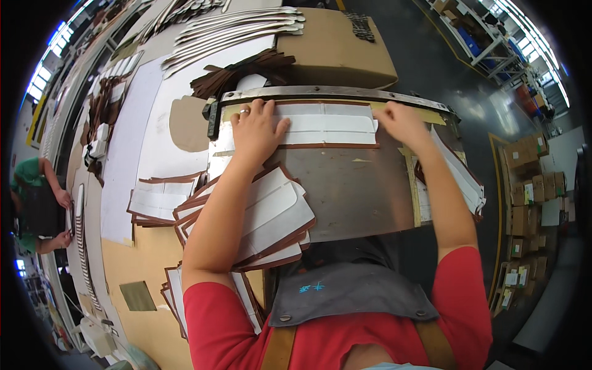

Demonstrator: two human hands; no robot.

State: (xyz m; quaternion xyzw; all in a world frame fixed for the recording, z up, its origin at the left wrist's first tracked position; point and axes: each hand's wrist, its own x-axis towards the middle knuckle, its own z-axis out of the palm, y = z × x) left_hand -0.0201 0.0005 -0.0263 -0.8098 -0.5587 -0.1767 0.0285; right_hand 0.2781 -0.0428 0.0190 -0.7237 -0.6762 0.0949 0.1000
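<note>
A long brown-edged panel with a white backing point(327, 127) lies flat along the far side of a grey metal plate point(357, 185). My left hand point(256, 129) rests on the panel's left end, fingers spread, a ring on one of them. At the opposite end my right hand point(399, 125) is closed, its fingertips bent in against the edge of the white backing. What those fingertips pinch, if anything, is hidden. Under my left forearm, a fanned stack of similar brown-edged white panels point(277, 213) overlaps the plate's near left corner.
A metal bar point(333, 92) runs behind the plate. More panels lie at the left point(161, 198) and at the plate's right edge point(459, 176). Brown strips point(246, 71), pale strips point(234, 34) and a cardboard box point(333, 49) stand beyond. Another person point(40, 203) works at far left.
</note>
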